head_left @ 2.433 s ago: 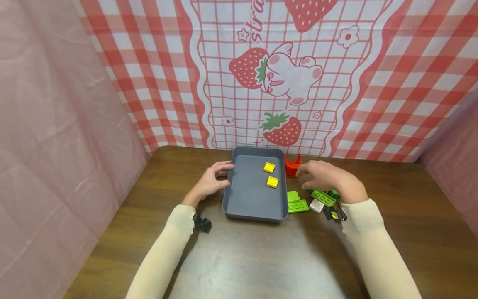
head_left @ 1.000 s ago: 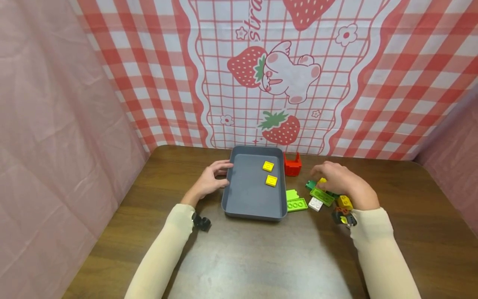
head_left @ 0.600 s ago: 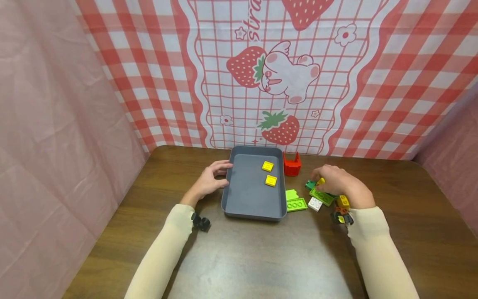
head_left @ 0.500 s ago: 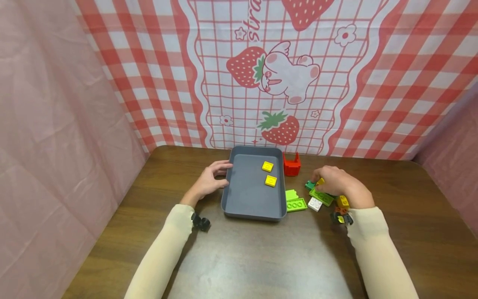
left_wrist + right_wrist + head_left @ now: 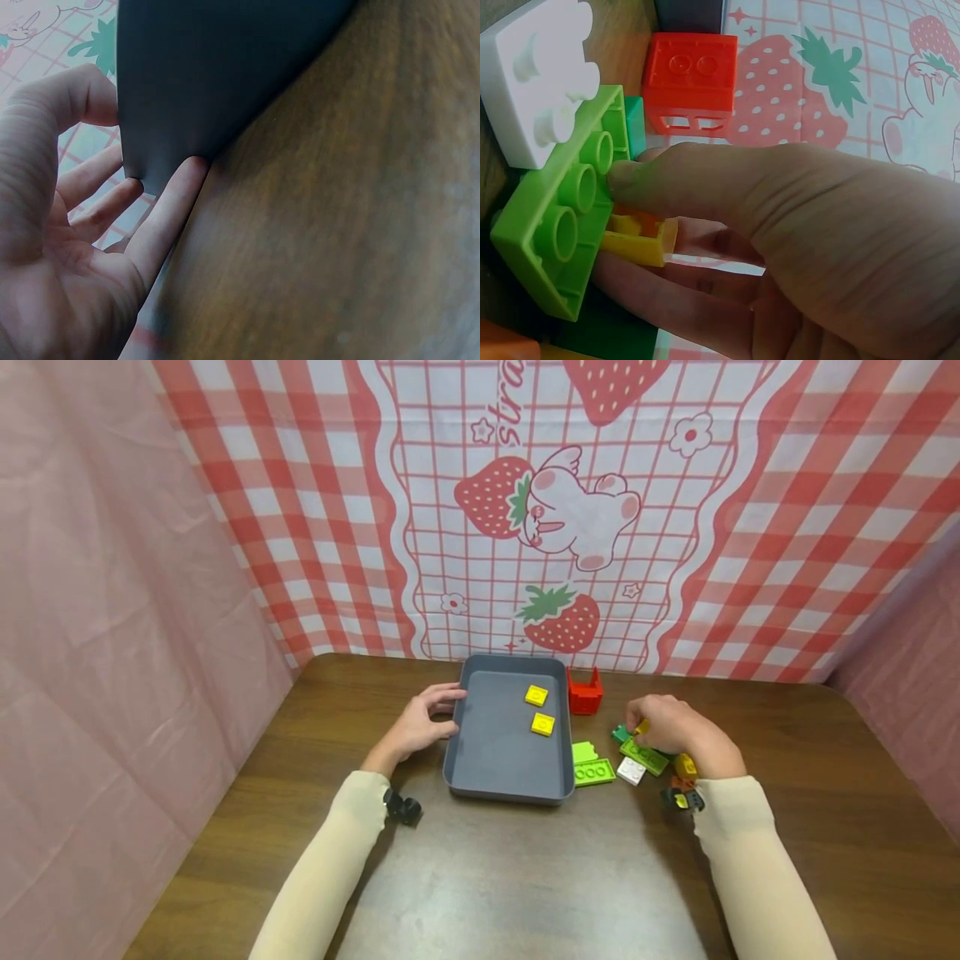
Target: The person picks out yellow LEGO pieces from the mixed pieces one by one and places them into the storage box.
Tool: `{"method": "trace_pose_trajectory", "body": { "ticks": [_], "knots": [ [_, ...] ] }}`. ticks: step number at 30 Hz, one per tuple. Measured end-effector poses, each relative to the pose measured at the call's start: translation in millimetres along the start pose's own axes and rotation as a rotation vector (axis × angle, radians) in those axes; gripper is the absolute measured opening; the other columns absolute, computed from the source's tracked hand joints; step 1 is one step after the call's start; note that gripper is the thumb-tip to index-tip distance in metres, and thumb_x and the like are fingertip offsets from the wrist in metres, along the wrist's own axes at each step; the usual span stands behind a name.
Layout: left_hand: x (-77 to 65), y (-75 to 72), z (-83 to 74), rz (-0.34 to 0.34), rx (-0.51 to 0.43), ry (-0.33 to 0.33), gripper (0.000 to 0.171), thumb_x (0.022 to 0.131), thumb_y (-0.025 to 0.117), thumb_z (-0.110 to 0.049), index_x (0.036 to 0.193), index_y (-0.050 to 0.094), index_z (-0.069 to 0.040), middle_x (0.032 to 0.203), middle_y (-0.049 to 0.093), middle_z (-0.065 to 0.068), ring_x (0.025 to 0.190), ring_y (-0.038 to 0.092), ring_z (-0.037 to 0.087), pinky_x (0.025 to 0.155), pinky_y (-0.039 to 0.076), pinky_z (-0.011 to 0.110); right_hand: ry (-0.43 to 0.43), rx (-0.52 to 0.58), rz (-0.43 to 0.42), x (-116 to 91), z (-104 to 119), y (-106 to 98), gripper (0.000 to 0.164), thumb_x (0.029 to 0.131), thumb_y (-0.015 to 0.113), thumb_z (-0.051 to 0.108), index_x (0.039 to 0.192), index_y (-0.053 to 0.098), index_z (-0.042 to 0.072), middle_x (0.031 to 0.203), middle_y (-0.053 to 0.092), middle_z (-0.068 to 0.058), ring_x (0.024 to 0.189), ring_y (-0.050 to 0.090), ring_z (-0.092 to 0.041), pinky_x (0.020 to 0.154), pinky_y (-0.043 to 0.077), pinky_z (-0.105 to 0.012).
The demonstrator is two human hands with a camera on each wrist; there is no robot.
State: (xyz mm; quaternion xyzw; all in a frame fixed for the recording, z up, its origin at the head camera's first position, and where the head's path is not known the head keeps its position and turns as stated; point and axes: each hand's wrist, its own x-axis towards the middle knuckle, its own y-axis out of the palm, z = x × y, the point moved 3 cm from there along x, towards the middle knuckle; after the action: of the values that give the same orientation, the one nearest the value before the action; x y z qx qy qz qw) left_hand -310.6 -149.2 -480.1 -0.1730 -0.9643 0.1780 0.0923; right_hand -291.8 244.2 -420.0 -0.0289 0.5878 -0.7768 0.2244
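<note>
A grey tray (image 5: 510, 789) holds two yellow square plates, one plate (image 5: 536, 695) behind the other plate (image 5: 543, 724). My left hand (image 5: 420, 722) rests at the tray's left side, its spread fingertips touching the outer wall (image 5: 172, 90). My right hand (image 5: 678, 727) is over the toy bricks to the right. In the right wrist view its thumb and fingers close around a yellow brick (image 5: 637, 244), partly hidden. The thumb tip lies by the edge of an upturned lime-green plate (image 5: 574, 195). A dark green brick (image 5: 621, 733) is beside the fingertips.
A red piece with upright posts (image 5: 585, 697) stands against the tray's right wall. Lime-green pieces (image 5: 594, 772) lie by its front right corner. A white brick (image 5: 631, 770), another yellow brick (image 5: 686, 767) and dark pieces sit near my right wrist. A patterned cloth (image 5: 555, 527) hangs behind the table.
My right hand has moved from beside the red piece, rightward and nearer, to the brick pile, and now closes around the yellow brick. My left hand stays at the tray.
</note>
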Motion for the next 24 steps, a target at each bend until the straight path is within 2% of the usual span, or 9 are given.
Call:
{"method": "trace_pose_trajectory", "body": {
  "ticks": [13, 24],
  "knots": [
    [0.3, 0.0, -0.7, -0.002, -0.007, -0.006, 0.059, 0.08, 0.067, 0.005, 0.138, 0.058, -0.002, 0.157, 0.041, 0.013, 0.127, 0.055, 0.039, 0.087, 0.062, 0.044, -0.03, -0.018, -0.023, -0.2, 0.4, 0.1, 0.012, 0.081, 0.074, 0.002, 0.083, 0.065, 0.01, 0.081, 0.061, -0.006, 0.074, 0.054, -0.022, 0.059, 0.046, -0.03],
    [-0.2, 0.3, -1.2, -0.001, -0.007, -0.002, 0.059, 0.08, 0.066, 0.005, 0.139, 0.058, -0.002, 0.157, 0.041, 0.013, 0.127, 0.055, 0.039, 0.088, 0.062, 0.044, -0.014, -0.024, -0.009, 1.0, 1.3, 0.1, 0.014, 0.081, 0.075, 0.002, 0.082, 0.064, 0.01, 0.08, 0.059, -0.006, 0.074, 0.053, -0.022, 0.059, 0.046, -0.03]
  ]
}}
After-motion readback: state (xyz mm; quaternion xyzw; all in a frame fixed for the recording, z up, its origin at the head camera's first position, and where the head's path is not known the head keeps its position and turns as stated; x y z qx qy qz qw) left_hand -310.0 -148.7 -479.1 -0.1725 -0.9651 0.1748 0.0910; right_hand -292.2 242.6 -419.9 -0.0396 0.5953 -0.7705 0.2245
